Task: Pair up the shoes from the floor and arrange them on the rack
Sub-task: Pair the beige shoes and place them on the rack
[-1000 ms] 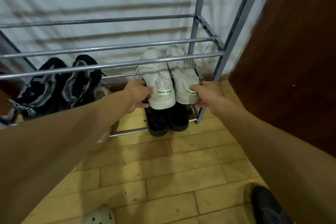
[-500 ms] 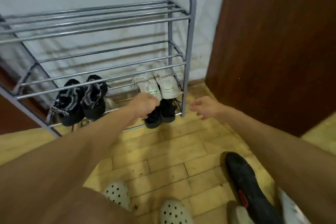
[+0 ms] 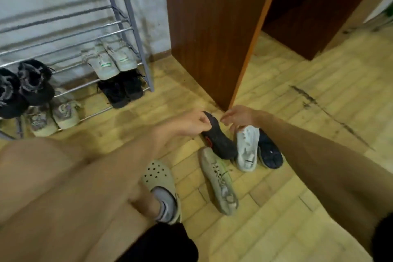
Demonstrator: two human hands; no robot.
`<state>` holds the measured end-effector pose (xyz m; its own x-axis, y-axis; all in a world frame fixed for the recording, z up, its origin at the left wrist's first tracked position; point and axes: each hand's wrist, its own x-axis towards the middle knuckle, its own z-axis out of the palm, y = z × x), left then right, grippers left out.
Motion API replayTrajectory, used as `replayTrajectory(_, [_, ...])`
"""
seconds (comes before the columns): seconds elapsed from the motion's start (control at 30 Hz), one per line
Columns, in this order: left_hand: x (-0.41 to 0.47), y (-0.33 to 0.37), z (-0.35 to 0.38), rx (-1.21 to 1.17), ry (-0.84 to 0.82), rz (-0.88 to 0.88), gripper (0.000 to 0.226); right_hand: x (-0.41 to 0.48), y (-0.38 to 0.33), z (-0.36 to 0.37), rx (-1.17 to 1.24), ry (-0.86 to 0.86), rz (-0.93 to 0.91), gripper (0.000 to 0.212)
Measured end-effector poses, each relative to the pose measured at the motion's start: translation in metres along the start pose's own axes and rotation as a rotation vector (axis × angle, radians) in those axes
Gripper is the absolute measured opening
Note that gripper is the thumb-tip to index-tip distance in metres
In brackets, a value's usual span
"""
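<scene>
Nearest on the tiled floor (image 3: 297, 176), a pale knit sneaker (image 3: 219, 183) is lying loose, soft and light by its look. Beyond it, a dark shoe (image 3: 219, 140) is lying sole-up, its rubber tread grippy; the left hand (image 3: 189, 122) is pinching its end, though whether it is fully clamped is unclear. The right hand (image 3: 239, 117) is hovering, fingers spread, over a white shoe (image 3: 247, 148) and dark shoe sole (image 3: 269, 151). Farther off, the metal rack (image 3: 129, 19) is holding four pairs.
</scene>
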<state>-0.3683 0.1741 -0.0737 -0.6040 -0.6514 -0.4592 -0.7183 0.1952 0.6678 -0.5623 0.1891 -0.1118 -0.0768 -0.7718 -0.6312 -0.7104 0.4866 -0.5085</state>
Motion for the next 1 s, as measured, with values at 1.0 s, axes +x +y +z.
replayTrajectory(1.0, [0.017,-0.066,0.092,0.584,-0.058,-0.139,0.031,0.013,0.140,0.196,0.315,-0.128,0.346,0.050])
